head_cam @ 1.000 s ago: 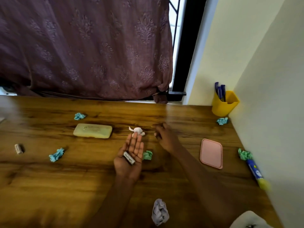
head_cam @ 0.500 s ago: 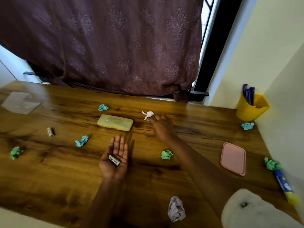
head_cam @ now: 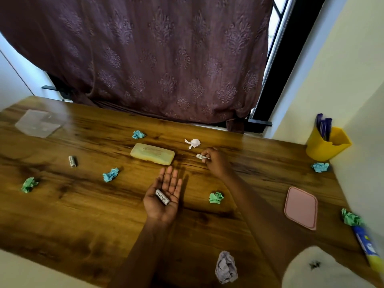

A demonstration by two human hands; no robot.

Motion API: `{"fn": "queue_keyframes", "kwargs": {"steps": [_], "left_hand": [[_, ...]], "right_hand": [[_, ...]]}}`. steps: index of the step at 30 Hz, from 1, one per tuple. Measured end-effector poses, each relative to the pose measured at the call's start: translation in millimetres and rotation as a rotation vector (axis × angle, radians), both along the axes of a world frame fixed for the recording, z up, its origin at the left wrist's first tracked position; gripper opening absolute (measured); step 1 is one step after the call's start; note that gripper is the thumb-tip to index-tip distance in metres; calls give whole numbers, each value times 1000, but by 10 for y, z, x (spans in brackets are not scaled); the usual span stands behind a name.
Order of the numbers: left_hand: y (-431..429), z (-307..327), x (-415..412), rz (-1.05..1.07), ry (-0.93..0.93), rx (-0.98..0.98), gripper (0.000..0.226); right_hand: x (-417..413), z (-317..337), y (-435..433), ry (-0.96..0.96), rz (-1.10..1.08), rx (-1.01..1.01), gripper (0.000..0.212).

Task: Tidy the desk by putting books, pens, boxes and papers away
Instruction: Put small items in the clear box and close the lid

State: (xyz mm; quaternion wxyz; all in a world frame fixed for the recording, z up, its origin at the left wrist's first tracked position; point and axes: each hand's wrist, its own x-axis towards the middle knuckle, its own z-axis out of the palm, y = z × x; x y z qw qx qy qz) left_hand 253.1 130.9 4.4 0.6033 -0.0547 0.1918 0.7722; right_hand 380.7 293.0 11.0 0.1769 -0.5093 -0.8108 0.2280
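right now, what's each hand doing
Left hand: open, palm up, a battery lying on it.
Right hand: grip closed, pinching a small silver battery in its fingertips.

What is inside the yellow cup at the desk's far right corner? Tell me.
Several blue pens stand in the yellow cup, their tops sticking out above the rim. Its wall hides their lower ends and the bottom, so anything else inside cannot be seen.

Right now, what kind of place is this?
Probably a study corner in a home. There is a wooden desk with a curtain behind it, a yellow cup holding pens, and crumpled paper balls scattered over the top.
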Motion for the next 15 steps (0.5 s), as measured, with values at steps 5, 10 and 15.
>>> {"fn": "queue_keyframes", "kwargs": {"steps": [5, 10, 15], "left_hand": [[28, 18, 123, -37, 12, -5, 55], [-33, 89, 160, -27, 11, 113, 86], [-161, 73, -31, -63, 19, 148, 72]], "right_hand": [[17, 562, -876, 277, 12, -135, 18], [-198, 520, -1391, 183, 22, -134, 16], [-441, 424, -1657, 203, 108, 56, 20]]}}
